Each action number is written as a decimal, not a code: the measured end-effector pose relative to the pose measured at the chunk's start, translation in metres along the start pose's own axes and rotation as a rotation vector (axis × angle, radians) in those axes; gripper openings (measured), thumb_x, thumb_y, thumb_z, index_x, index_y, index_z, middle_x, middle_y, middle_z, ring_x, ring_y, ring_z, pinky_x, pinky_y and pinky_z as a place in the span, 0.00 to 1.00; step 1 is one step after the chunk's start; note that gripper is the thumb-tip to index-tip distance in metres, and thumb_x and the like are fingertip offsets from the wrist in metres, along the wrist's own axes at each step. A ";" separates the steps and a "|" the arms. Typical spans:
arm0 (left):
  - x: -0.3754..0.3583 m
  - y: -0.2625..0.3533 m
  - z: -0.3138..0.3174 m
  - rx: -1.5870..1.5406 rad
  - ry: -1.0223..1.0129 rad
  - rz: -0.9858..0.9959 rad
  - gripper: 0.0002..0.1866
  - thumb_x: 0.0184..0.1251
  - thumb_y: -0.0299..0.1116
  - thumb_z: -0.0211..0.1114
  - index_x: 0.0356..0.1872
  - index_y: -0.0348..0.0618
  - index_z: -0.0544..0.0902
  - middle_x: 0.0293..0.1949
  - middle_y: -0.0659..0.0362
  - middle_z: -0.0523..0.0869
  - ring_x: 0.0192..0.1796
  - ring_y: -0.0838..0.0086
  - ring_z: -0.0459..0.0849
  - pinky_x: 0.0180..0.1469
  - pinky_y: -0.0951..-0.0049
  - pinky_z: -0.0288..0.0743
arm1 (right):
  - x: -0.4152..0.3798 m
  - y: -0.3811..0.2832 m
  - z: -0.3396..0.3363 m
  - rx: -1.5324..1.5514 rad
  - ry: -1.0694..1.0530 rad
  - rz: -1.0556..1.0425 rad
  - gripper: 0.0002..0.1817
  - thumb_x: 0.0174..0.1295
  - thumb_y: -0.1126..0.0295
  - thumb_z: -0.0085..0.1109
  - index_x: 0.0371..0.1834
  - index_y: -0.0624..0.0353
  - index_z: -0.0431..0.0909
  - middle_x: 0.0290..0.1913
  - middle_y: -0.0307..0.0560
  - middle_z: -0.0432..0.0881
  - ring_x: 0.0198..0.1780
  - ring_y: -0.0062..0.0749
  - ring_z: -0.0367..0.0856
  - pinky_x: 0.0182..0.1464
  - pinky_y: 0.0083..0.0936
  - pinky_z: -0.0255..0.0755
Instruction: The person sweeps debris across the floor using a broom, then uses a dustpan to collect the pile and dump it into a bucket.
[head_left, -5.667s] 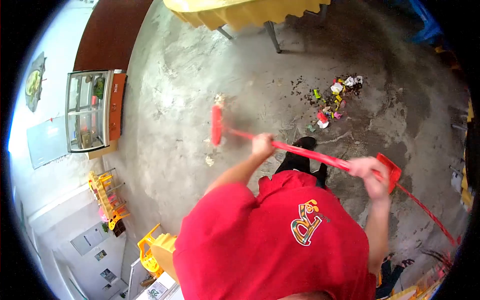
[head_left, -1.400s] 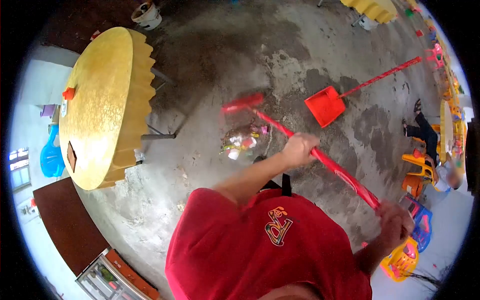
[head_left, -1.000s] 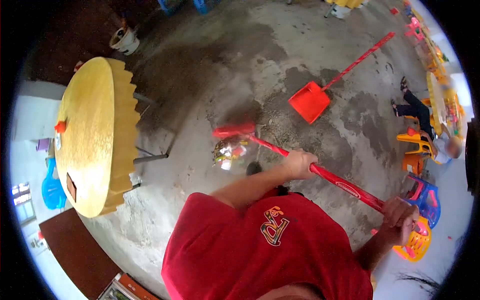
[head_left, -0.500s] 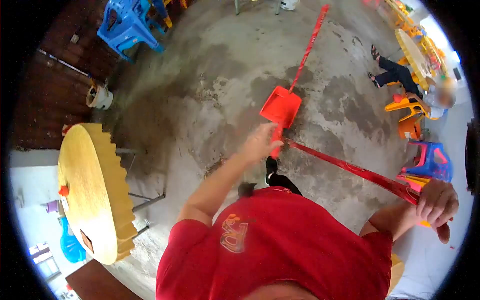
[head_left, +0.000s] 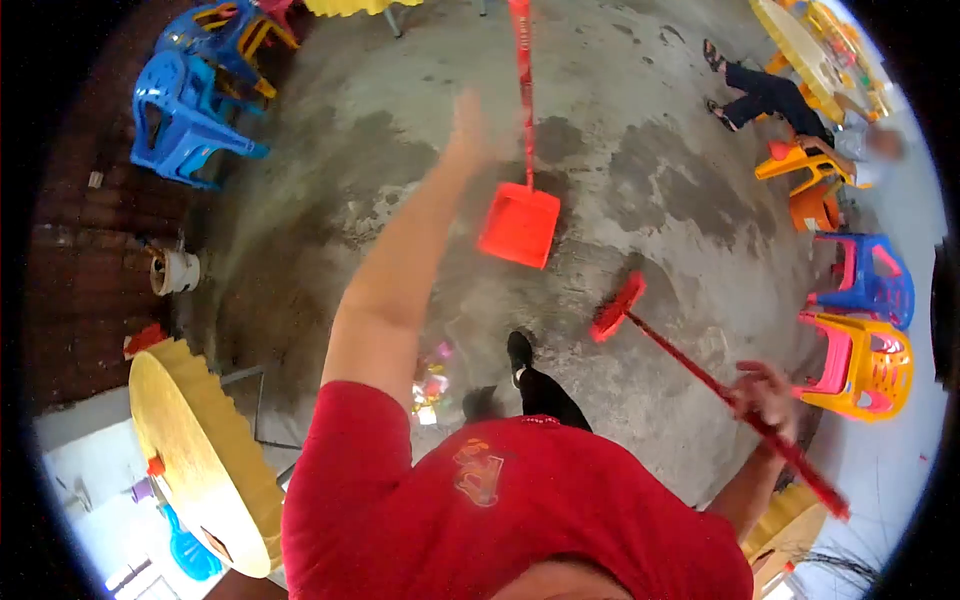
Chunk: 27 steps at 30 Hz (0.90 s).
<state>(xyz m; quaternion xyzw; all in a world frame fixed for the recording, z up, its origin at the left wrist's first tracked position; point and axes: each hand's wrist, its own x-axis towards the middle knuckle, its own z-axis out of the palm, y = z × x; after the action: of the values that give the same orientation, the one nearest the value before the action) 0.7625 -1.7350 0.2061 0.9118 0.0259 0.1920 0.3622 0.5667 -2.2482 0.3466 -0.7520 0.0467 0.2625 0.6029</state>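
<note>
My left hand (head_left: 468, 135) is stretched forward, smeared by motion, just left of the dustpan's long handle. The red dustpan (head_left: 519, 228) lies over the floor in front of my feet, its handle (head_left: 526, 95) pointing away from me. In my right hand (head_left: 766, 400) is a red broom, held by its handle (head_left: 685, 366), whose end sticks out past the hand toward the lower right. The broom head (head_left: 619, 306), with red bristles, is to the right of the dustpan and apart from it.
Colourful litter (head_left: 430, 385) lies on the floor (head_left: 350, 240) left of my foot. Blue chairs (head_left: 185, 120) stand at the far left, with a white bucket (head_left: 176, 272) below. A yellow-skirted table (head_left: 200, 450) is at lower left. Stacked chairs (head_left: 865, 365) and a seated person (head_left: 790, 105) are on the right.
The broom head has swung away from the dustpan to the right. My left hand has left the broom head and moved forward. My right hand now sits further down the broom handle.
</note>
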 end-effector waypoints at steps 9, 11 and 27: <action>0.101 0.005 0.080 -0.820 -0.004 -0.397 0.29 0.52 0.40 0.74 0.53 0.37 0.75 0.47 0.56 0.80 0.50 0.70 0.78 0.53 0.69 0.71 | -0.030 0.287 -0.014 1.304 -0.050 0.966 0.11 0.62 0.70 0.51 0.45 0.62 0.75 0.22 0.36 0.73 0.18 0.20 0.72 0.18 0.19 0.67; 0.087 -0.029 0.100 -0.653 -0.195 -0.299 0.18 0.55 0.35 0.72 0.44 0.39 0.80 0.37 0.61 0.83 0.43 0.74 0.80 0.50 0.71 0.72 | -0.028 0.268 -0.018 1.076 0.123 1.019 0.10 0.62 0.70 0.51 0.42 0.63 0.75 0.18 0.32 0.70 0.13 0.15 0.65 0.12 0.17 0.60; -0.261 -0.050 -0.091 -0.261 0.121 -0.551 0.12 0.56 0.21 0.68 0.42 0.41 0.82 0.46 0.56 0.85 0.49 0.73 0.82 0.53 0.73 0.75 | 0.371 0.190 -0.036 0.096 -0.131 0.431 0.11 0.54 0.59 0.58 0.24 0.54 0.74 0.19 0.38 0.74 0.15 0.25 0.70 0.15 0.25 0.65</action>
<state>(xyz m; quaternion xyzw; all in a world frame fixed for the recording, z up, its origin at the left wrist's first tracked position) 0.4922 -1.6879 0.1465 0.8032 0.2686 0.1422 0.5123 0.8235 -2.2410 0.0167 -0.6763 0.1795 0.4312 0.5696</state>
